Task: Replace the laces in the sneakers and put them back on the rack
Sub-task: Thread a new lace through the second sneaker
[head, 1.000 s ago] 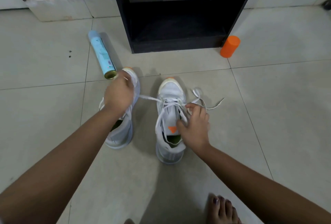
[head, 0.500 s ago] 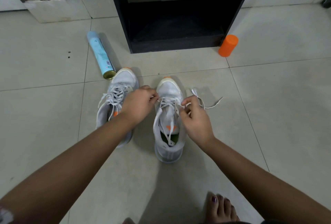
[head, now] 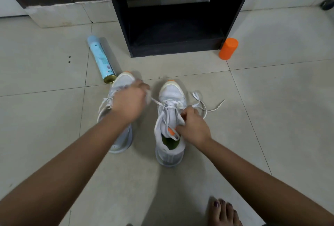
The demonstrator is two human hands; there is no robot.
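The pale blue spray can (head: 101, 58) lying on the tiled floor left of the black wooden shoe rack (head: 173, 51) carries small print, too fine to read. The rack's lower compartment is dark. An orange plastic cylinder (head: 228, 48) stands at the rack's right corner. Two white mesh sneakers with orange toe tips sit in front of the rack, toes toward it. The right sneaker (head: 171, 95) shows a green insole. The left hand (head: 129, 103), over the left sneaker (head: 122, 81), grips the white lace (head: 157, 101) drawn taut from the right sneaker. The right hand (head: 193, 126) pinches, seemingly, the lacing by the tongue.
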